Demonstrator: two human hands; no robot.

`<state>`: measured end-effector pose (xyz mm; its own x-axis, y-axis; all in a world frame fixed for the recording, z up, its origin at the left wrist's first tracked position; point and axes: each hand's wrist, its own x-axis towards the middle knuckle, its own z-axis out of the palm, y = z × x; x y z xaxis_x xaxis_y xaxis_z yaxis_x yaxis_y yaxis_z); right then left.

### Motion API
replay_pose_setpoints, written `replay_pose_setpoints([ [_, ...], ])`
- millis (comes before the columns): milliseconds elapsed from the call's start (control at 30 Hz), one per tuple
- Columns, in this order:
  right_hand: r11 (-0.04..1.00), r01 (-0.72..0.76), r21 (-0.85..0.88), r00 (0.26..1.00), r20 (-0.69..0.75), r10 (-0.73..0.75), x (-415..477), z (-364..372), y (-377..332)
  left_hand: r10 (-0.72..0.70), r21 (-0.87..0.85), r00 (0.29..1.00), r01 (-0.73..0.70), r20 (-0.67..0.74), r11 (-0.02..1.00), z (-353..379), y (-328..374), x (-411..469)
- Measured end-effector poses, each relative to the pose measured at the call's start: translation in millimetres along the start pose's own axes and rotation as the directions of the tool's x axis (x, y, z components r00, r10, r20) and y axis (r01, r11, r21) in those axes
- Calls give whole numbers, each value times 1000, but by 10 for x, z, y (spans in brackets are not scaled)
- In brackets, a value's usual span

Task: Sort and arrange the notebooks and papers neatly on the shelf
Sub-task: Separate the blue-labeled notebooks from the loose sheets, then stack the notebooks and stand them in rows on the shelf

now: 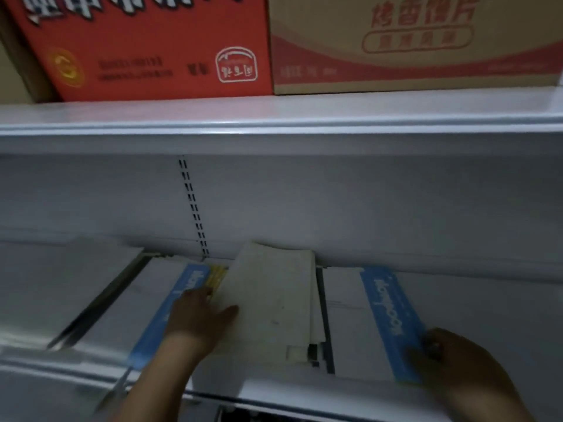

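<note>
On the white shelf (475,303) lie several flat items. A cream stack of papers (274,300) sits in the middle, its far end raised against the back wall. My left hand (198,321) grips that stack's left edge, thumb on top. Left of it lies a white notebook with a blue band (146,309), and a yellow edge (217,277) shows between them. A second white notebook with a blue band (365,324) lies on the right. My right hand (451,360) holds its near right corner.
A grey sheet or folder (61,287) lies at the far left of the shelf. On the upper shelf (274,123) stand a red carton (146,47) and a brown cardboard carton (411,41). A slotted upright (193,205) runs down the back wall.
</note>
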<state>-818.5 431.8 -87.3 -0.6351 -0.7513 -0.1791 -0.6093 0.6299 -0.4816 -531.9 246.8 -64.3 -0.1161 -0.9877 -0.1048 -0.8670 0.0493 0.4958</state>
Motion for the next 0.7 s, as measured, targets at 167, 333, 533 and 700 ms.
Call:
replay_pose_setpoints([
  [167, 998, -27, 64, 991, -126, 35, 142, 47, -101, -54, -261, 972, 115, 230, 958, -7, -63, 40],
  [333, 974, -75, 214, 996, -32, 83, 301, 125, -227, -39, -410, 959, 157, 281, 898, 2, -58, 108],
  [533, 983, -92, 161, 994, -36, 99, 282, 153, -256, -33, -608, 878, 358, 478, 709, -123, -42, 322],
  [700, 991, -38, 130, 990, -133, 55, 225, 301, -253, -7, -531, 791, 417, 611, 737, -135, 94, 465],
])
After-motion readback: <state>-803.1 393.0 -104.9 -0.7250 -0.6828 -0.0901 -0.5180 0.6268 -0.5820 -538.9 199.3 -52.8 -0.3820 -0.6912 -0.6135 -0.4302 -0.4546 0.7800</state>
